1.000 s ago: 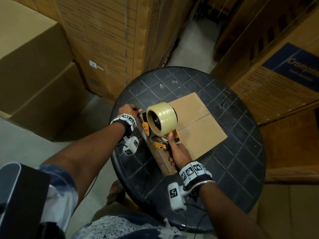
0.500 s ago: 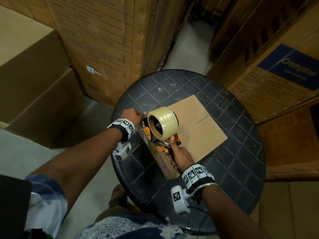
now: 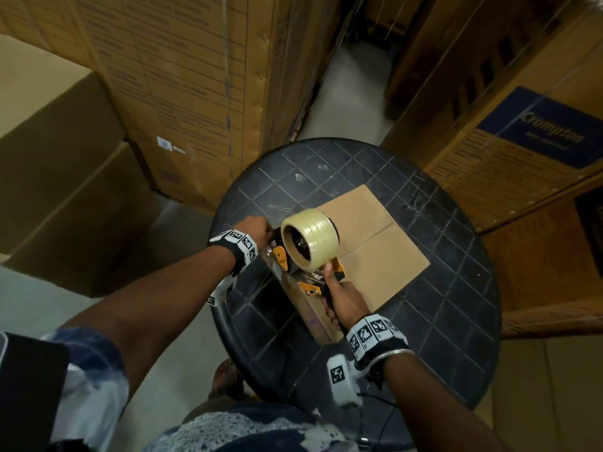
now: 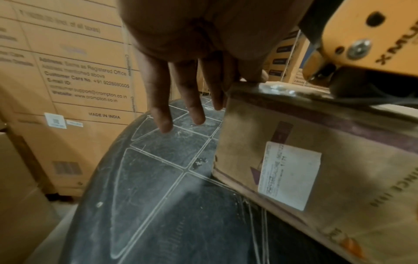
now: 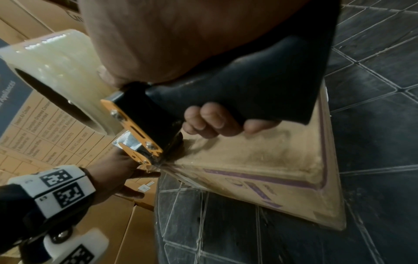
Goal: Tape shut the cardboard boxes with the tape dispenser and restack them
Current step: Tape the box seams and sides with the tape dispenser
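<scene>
A flat cardboard box (image 3: 375, 256) lies on the round black table (image 3: 440, 321). My right hand (image 3: 342, 298) grips the black handle of the orange tape dispenser (image 3: 310, 243), whose clear roll stands over the box's near-left edge. In the right wrist view the fingers (image 5: 210, 121) curl round the handle (image 5: 260, 89) and the dispenser's front end meets the box (image 5: 260, 160) at its edge. My left hand (image 3: 256, 228) is at the box's left corner. Its thumb rests on the box's (image 4: 339, 169) top edge and its straight fingers (image 4: 162, 117) hang down beside the end face, next to the dispenser (image 4: 373, 44).
Tall printed cartons (image 3: 202, 93) stand behind the table, plain brown boxes (image 3: 58, 177) at the left, and a carton with a blue label (image 3: 538, 132) at the right. A strip of bare floor (image 3: 352, 93) runs between the cartons at the back.
The head view has shifted a little. Both hands and the dispenser stay at the same near-left edge of the box.
</scene>
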A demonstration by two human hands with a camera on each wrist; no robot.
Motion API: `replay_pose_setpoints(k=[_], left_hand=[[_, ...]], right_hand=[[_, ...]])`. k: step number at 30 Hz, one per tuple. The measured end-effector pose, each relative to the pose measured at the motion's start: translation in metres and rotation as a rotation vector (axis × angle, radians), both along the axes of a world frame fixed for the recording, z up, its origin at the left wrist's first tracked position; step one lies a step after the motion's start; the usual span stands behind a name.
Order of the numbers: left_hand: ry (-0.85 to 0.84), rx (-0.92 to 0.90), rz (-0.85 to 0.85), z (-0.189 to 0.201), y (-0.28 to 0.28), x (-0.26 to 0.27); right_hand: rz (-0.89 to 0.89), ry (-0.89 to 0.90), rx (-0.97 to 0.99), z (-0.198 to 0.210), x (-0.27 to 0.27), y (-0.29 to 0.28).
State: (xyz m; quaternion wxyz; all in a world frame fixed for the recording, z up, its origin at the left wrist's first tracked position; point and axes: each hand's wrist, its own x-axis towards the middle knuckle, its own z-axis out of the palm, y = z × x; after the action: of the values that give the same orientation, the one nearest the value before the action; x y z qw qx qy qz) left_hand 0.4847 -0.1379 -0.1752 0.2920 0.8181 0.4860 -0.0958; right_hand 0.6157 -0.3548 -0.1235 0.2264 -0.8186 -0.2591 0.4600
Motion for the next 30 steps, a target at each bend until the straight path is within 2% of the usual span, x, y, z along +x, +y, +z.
replay_pose_setpoints(k=[11, 18, 22, 26, 28, 30], left_hand=[[-0.09, -0.002, 0.002, -0.001, 0.004, 0.0], [-0.075, -0.038, -0.017, -0.003, 0.007, -0.002], [-0.121, -0.074, -0.007, -0.007, 0.005, -0.005], [-0.316, -0.183, 0.118, -0.016, -0.001, -0.005], [-0.434, -0.301, 0.267, -0.025, -0.01, -0.006], [-0.482, -0.385, 0.414, -0.037, -0.02, -0.005]], right_hand=[[0.004, -0.002, -0.036, 0.004, 0.001, 0.009], [-0.018, 0.008, -0.033, 0.003, 0.003, -0.023], [-0.012, -0.02, -0.021, 0.003, 0.002, -0.033], [0.017, -0.081, -0.024, 0.005, -0.001, -0.031], [0.01, -0.078, -0.03, 0.006, -0.001, -0.031], [0.0, -0.07, -0.032, 0.006, -0.002, -0.03]])
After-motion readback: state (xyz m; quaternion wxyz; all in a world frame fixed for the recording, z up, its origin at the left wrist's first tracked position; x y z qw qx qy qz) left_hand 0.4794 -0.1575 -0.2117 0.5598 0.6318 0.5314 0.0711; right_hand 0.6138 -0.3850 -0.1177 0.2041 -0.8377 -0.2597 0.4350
